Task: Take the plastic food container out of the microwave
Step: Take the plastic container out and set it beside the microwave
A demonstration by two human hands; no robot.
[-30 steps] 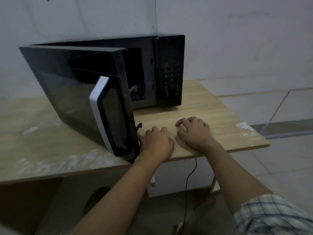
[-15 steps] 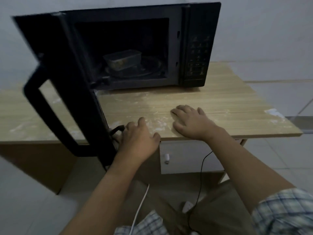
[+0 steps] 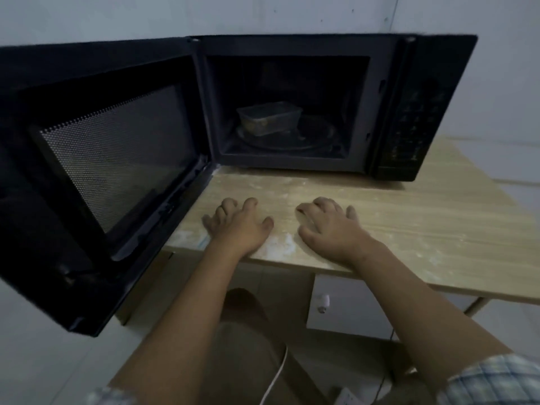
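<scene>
A black microwave (image 3: 423,112) stands at the back of a wooden table (image 3: 423,223). Its door (image 3: 96,171) is swung fully open to the left. Inside, a clear plastic food container (image 3: 270,118) with a lid sits on the round turntable, left of centre. My left hand (image 3: 238,225) rests palm down on the table near the door's lower edge, fingers apart, holding nothing. My right hand (image 3: 330,226) lies flat on the table beside it, also holding nothing. Both hands are well in front of the microwave's opening.
The open door overhangs the table's front left edge. The control panel (image 3: 409,133) is on the microwave's right side. Under the table are a white drawer unit (image 3: 344,305) and cables (image 3: 274,378). A white wall is behind.
The door has swung from partly open to fully open. My left hand has let go of the door's edge and come to rest on the table. My view has moved closer to the cavity.
</scene>
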